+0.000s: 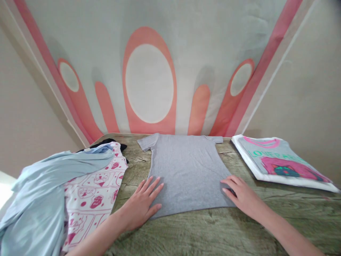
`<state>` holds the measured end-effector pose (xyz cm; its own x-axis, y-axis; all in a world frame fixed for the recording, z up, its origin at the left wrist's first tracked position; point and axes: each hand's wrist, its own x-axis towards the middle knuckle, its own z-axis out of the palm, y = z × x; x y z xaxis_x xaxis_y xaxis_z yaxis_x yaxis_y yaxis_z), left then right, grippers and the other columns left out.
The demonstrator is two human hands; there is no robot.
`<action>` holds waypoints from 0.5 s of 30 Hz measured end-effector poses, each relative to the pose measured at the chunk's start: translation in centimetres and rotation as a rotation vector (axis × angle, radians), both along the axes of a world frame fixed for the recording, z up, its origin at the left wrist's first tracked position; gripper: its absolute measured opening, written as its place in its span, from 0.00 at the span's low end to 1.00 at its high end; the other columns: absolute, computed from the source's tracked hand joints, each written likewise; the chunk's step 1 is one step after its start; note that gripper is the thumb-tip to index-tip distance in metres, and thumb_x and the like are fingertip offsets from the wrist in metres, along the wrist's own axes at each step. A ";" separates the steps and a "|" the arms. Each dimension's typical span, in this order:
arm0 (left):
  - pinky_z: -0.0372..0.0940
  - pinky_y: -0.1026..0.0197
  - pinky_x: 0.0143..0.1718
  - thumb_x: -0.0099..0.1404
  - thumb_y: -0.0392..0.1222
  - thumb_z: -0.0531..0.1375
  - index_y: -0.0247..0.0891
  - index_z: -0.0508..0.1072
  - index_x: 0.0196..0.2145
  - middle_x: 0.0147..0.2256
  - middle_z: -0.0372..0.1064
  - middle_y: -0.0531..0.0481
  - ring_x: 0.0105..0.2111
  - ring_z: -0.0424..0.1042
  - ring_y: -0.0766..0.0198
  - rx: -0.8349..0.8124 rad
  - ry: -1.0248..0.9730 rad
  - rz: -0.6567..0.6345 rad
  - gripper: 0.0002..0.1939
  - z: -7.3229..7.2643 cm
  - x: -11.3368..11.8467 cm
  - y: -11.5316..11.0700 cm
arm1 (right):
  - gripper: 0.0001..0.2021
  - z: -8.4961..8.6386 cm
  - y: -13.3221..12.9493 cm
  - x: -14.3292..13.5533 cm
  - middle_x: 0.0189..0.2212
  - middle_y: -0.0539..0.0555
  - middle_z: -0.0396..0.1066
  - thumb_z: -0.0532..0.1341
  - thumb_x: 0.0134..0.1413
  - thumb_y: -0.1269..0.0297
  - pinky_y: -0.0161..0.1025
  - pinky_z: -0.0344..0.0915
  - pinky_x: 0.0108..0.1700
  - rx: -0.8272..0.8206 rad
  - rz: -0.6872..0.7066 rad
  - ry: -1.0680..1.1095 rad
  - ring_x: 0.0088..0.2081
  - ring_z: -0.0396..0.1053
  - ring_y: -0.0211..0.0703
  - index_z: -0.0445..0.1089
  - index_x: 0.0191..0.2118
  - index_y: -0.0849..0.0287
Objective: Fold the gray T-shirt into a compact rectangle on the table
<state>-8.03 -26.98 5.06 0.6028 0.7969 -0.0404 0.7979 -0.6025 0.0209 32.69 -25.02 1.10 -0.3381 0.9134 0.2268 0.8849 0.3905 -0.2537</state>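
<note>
A grey short-sleeved T-shirt [186, 170] lies spread flat on the wooden table, its hem towards me and its sleeves at the far edge. My left hand [145, 202] rests at the shirt's lower left edge, fingers spread, holding nothing. On the opposite side, my right hand [239, 193] touches the lower right edge, with its thumb apart from the bent fingers. A small dark spot shows between that thumb and the fingers; I cannot make out what it is.
Light blue clothing [42, 185] and a white garment with pink prints [98, 192] lie at the left, with black cloth [122, 146] behind. Folded shirts [282, 161] are stacked at the right on the wooden table [202, 234]. A patterned wall covering [229, 28] stands behind.
</note>
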 end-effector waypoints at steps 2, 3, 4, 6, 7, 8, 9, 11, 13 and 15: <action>0.43 0.46 0.59 0.68 0.55 0.42 0.48 0.41 0.63 0.64 0.35 0.51 0.63 0.36 0.52 -0.006 0.008 -0.014 0.28 0.4 -0.5 -0.6 | 0.15 0.2 -1.0 -0.2 0.42 0.58 0.65 0.51 0.56 0.62 0.48 0.64 0.46 -0.017 -0.003 -0.023 0.43 0.66 0.49 0.67 0.46 0.56; 0.43 0.46 0.59 0.68 0.54 0.42 0.49 0.41 0.63 0.64 0.35 0.51 0.63 0.36 0.52 -0.009 0.013 -0.017 0.28 0.6 -0.7 -0.9 | 0.15 0.3 -1.5 -0.4 0.43 0.58 0.65 0.51 0.56 0.62 0.48 0.64 0.46 -0.024 -0.004 -0.034 0.43 0.65 0.49 0.67 0.47 0.56; 0.43 0.46 0.59 0.68 0.54 0.42 0.49 0.41 0.63 0.64 0.35 0.52 0.63 0.36 0.52 -0.014 0.017 -0.019 0.28 0.8 -0.9 -1.2 | 0.15 0.4 -2.0 -0.6 0.43 0.59 0.65 0.51 0.55 0.63 0.48 0.64 0.45 -0.030 -0.004 -0.043 0.43 0.65 0.50 0.67 0.47 0.55; 0.44 0.46 0.59 0.68 0.53 0.43 0.50 0.40 0.63 0.64 0.35 0.52 0.63 0.36 0.52 -0.031 0.028 -0.018 0.28 1.0 -1.2 -1.6 | 0.15 0.5 -3.0 -1.2 0.43 0.59 0.65 0.52 0.55 0.63 0.49 0.65 0.45 -0.032 -0.007 -0.056 0.43 0.65 0.51 0.67 0.48 0.55; 0.44 0.45 0.59 0.68 0.53 0.43 0.50 0.40 0.63 0.64 0.35 0.52 0.63 0.36 0.52 -0.038 0.030 -0.016 0.28 1.1 -1.4 -1.8 | 0.15 0.5 -3.5 -1.6 0.43 0.60 0.65 0.52 0.55 0.64 0.50 0.65 0.44 -0.028 -0.010 -0.061 0.43 0.65 0.51 0.67 0.48 0.55; 0.44 0.45 0.59 0.68 0.53 0.43 0.50 0.39 0.63 0.64 0.35 0.53 0.63 0.36 0.52 -0.046 0.030 -0.016 0.28 1.2 -1.6 -1.9 | 0.15 0.5 -4.0 -1.9 0.43 0.60 0.65 0.52 0.54 0.64 0.50 0.66 0.43 -0.021 -0.013 -0.064 0.43 0.65 0.52 0.67 0.47 0.55; 0.44 0.45 0.59 0.68 0.53 0.43 0.51 0.39 0.63 0.64 0.35 0.53 0.63 0.37 0.52 -0.053 0.027 -0.020 0.28 1.2 -1.8 -2.1 | 0.15 0.5 -4.6 -2.3 0.43 0.60 0.65 0.52 0.54 0.64 0.51 0.66 0.42 -0.016 -0.015 -0.066 0.42 0.66 0.53 0.67 0.47 0.55; 0.44 0.45 0.59 0.68 0.53 0.44 0.52 0.39 0.63 0.64 0.36 0.53 0.62 0.38 0.52 -0.066 0.018 -0.028 0.29 1.3 -2.5 -2.3 | 0.15 0.7 -5.7 -2.8 0.43 0.60 0.66 0.54 0.52 0.65 0.50 0.67 0.41 -0.024 -0.011 -0.071 0.41 0.66 0.53 0.68 0.46 0.54; 0.44 0.45 0.59 0.67 0.54 0.46 0.53 0.39 0.63 0.63 0.36 0.53 0.62 0.39 0.52 -0.084 0.014 -0.046 0.30 1.6 -3.3 -2.4 | 0.14 1.3 -6.6 -3.1 0.42 0.60 0.66 0.56 0.49 0.66 0.49 0.67 0.40 -0.067 -0.003 -0.082 0.41 0.67 0.53 0.69 0.44 0.54; 0.45 0.45 0.59 0.66 0.55 0.47 0.53 0.40 0.62 0.63 0.37 0.54 0.62 0.40 0.52 -0.103 0.008 -0.066 0.30 2.0 -3.7 -2.1 | 0.13 2.5 -7.0 -3.3 0.39 0.58 0.67 0.58 0.47 0.67 0.46 0.67 0.38 -0.139 0.016 -0.098 0.38 0.68 0.51 0.69 0.42 0.54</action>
<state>-11.70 -29.09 7.06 0.6529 0.7470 -0.1253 0.7571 -0.6485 0.0790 29.39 -32.05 3.59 -0.3673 0.9279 0.0637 0.9020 0.3721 -0.2189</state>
